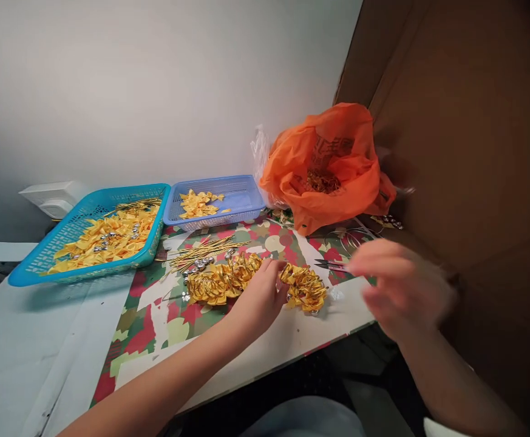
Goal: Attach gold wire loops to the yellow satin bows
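Observation:
My left hand (pixel 265 294) is closed at the middle of a row of gold ribbon bows with gold wire ties (pixel 221 282); its fingertips pinch among them, partly hidden. More bows of the same kind (pixel 305 288) lie just right of those fingers. My right hand (pixel 401 291) hangs above the table's right side, smeared by motion, so its grip cannot be made out. Close to its fingertips lies a pair of small dark-bladed snips (pixel 332 266). Silver bells (pixel 201 264) and loose gold wire ties (pixel 205 250) lie behind the bows.
A teal basket (pixel 32 273) holds yellow ribbon bows and silver bells. Beside it, a blue basket (pixel 241 200) has fewer bows. An orange plastic bag (pixel 337 209) with gold wire inside stands at the back right, against a brown cardboard wall (pixel 474 152). Patterned paper (pixel 144 331) covers the table.

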Action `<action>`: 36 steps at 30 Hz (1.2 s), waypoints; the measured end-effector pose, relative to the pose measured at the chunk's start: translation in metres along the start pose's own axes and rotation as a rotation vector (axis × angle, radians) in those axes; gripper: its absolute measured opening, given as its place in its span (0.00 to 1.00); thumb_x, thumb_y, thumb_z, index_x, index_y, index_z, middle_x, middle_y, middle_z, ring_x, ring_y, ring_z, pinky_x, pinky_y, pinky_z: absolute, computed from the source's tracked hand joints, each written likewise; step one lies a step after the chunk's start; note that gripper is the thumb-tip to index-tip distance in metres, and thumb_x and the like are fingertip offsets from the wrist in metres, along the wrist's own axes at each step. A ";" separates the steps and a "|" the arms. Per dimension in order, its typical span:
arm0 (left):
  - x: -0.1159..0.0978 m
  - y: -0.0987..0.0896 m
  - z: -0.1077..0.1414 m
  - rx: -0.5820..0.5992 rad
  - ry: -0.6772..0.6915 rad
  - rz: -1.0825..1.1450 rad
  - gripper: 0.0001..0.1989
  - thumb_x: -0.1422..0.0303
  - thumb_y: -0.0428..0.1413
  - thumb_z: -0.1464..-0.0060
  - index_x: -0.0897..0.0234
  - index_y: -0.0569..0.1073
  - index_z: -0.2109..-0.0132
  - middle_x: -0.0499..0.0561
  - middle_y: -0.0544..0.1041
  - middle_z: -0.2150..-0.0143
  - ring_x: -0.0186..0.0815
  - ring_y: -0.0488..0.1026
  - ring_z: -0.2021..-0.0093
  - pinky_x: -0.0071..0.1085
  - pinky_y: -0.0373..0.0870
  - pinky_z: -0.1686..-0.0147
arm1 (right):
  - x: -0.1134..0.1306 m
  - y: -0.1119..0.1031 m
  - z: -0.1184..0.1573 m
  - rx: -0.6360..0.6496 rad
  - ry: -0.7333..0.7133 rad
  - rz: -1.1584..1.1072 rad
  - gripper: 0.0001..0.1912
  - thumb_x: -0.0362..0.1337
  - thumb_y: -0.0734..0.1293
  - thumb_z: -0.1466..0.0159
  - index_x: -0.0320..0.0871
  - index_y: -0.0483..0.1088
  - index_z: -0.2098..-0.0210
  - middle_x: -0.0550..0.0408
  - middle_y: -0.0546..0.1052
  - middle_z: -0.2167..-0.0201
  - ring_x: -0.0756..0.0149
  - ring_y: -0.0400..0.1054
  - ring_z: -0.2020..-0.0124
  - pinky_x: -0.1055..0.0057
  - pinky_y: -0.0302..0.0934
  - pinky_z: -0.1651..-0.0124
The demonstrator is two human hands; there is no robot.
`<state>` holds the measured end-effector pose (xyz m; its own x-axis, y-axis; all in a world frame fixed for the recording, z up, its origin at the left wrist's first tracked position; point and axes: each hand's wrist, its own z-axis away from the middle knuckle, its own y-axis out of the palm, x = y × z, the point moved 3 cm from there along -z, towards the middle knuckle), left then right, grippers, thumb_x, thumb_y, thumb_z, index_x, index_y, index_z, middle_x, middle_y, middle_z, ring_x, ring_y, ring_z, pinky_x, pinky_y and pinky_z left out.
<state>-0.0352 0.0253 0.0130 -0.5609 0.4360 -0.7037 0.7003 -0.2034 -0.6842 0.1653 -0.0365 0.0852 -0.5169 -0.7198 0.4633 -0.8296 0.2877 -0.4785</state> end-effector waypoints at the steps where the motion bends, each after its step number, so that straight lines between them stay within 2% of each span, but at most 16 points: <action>1: 0.001 0.001 -0.003 0.009 0.001 0.005 0.13 0.77 0.51 0.44 0.62 0.66 0.52 0.54 0.73 0.57 0.33 0.70 0.71 0.35 0.71 0.64 | -0.015 0.009 -0.007 0.070 0.043 0.027 0.09 0.40 0.65 0.36 0.50 0.71 0.56 0.52 0.76 0.63 0.60 0.72 0.60 0.59 0.68 0.56; 3: 0.001 0.004 -0.011 0.026 0.004 0.041 0.14 0.79 0.50 0.45 0.62 0.66 0.52 0.52 0.75 0.61 0.31 0.68 0.74 0.33 0.71 0.67 | -0.040 0.022 -0.005 0.253 0.152 0.119 0.18 0.38 0.70 0.41 0.49 0.68 0.51 0.50 0.75 0.56 0.56 0.70 0.54 0.58 0.67 0.53; 5: 0.000 0.006 -0.018 0.041 0.005 0.102 0.14 0.79 0.48 0.45 0.62 0.67 0.53 0.50 0.75 0.64 0.30 0.67 0.76 0.31 0.69 0.70 | -0.056 0.030 0.012 0.409 0.255 0.156 0.24 0.35 0.71 0.43 0.49 0.65 0.47 0.48 0.73 0.50 0.53 0.67 0.48 0.56 0.66 0.50; 7: -0.002 0.008 -0.025 0.059 0.008 0.163 0.12 0.78 0.48 0.45 0.62 0.68 0.55 0.49 0.75 0.65 0.29 0.67 0.76 0.29 0.67 0.72 | -0.063 0.034 0.030 0.458 0.310 0.150 0.26 0.31 0.69 0.44 0.49 0.64 0.47 0.48 0.71 0.48 0.52 0.65 0.46 0.54 0.64 0.46; 9: -0.004 0.009 -0.029 0.093 0.018 0.211 0.14 0.78 0.49 0.48 0.63 0.67 0.54 0.50 0.76 0.63 0.29 0.66 0.75 0.28 0.66 0.72 | -0.066 0.039 0.041 0.445 0.328 0.138 0.24 0.29 0.66 0.43 0.48 0.64 0.48 0.49 0.71 0.49 0.54 0.64 0.46 0.54 0.62 0.45; 13: -0.009 0.010 -0.027 0.194 0.081 0.241 0.27 0.76 0.56 0.56 0.62 0.65 0.46 0.53 0.74 0.56 0.32 0.67 0.69 0.30 0.67 0.69 | -0.076 0.053 0.040 0.389 0.341 0.124 0.20 0.25 0.63 0.43 0.47 0.67 0.52 0.50 0.74 0.53 0.55 0.66 0.51 0.57 0.63 0.49; 17: -0.007 0.015 -0.024 0.195 0.097 0.181 0.31 0.74 0.59 0.56 0.61 0.63 0.43 0.53 0.74 0.58 0.38 0.69 0.64 0.34 0.67 0.64 | -0.085 0.063 0.035 0.333 0.313 0.123 0.17 0.23 0.63 0.45 0.45 0.69 0.58 0.51 0.76 0.58 0.56 0.68 0.56 0.58 0.62 0.51; 21: -0.001 0.020 -0.023 0.197 0.039 0.172 0.29 0.73 0.59 0.54 0.61 0.62 0.43 0.49 0.72 0.62 0.35 0.68 0.67 0.32 0.63 0.67 | -0.089 0.066 0.026 0.319 0.282 0.110 0.13 0.21 0.62 0.46 0.44 0.70 0.67 0.53 0.77 0.66 0.60 0.68 0.62 0.63 0.61 0.57; 24: 0.002 0.019 -0.018 0.146 -0.019 0.222 0.28 0.72 0.58 0.52 0.63 0.61 0.43 0.45 0.69 0.67 0.33 0.64 0.71 0.30 0.60 0.71 | -0.096 0.069 0.009 0.374 0.268 0.027 0.12 0.22 0.63 0.46 0.44 0.72 0.69 0.55 0.77 0.69 0.63 0.68 0.65 0.67 0.60 0.60; 28: 0.003 0.018 -0.007 0.011 -0.064 0.288 0.25 0.71 0.57 0.49 0.63 0.63 0.43 0.46 0.69 0.66 0.31 0.63 0.71 0.29 0.61 0.70 | -0.114 0.076 -0.017 0.556 0.298 -0.171 0.06 0.26 0.68 0.47 0.43 0.73 0.71 0.57 0.76 0.72 0.68 0.67 0.69 0.71 0.60 0.64; 31: 0.004 0.023 -0.001 -0.037 -0.074 0.335 0.21 0.70 0.54 0.44 0.63 0.63 0.44 0.47 0.70 0.65 0.31 0.63 0.71 0.29 0.61 0.70 | -0.127 0.082 -0.024 0.673 0.321 -0.302 0.03 0.30 0.71 0.48 0.42 0.74 0.72 0.57 0.76 0.72 0.68 0.68 0.68 0.72 0.62 0.63; 34: 0.008 0.030 -0.002 -0.070 -0.101 0.414 0.17 0.69 0.50 0.40 0.62 0.63 0.44 0.46 0.70 0.67 0.30 0.63 0.73 0.28 0.61 0.71 | -0.133 0.084 -0.020 0.636 0.394 -0.391 0.05 0.34 0.73 0.49 0.41 0.75 0.71 0.56 0.77 0.71 0.68 0.69 0.68 0.73 0.62 0.65; 36: 0.012 0.035 -0.003 -0.095 -0.112 0.486 0.15 0.67 0.51 0.39 0.61 0.64 0.46 0.45 0.70 0.67 0.29 0.63 0.73 0.28 0.61 0.72 | -0.133 0.085 -0.014 0.604 0.466 -0.442 0.07 0.36 0.73 0.49 0.41 0.75 0.71 0.55 0.77 0.72 0.69 0.67 0.71 0.74 0.59 0.70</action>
<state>-0.0161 0.0262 -0.0182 -0.2003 0.2132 -0.9563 0.9263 -0.2767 -0.2557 0.1609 0.0924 -0.0069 -0.3183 -0.3174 0.8933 -0.7886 -0.4343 -0.4353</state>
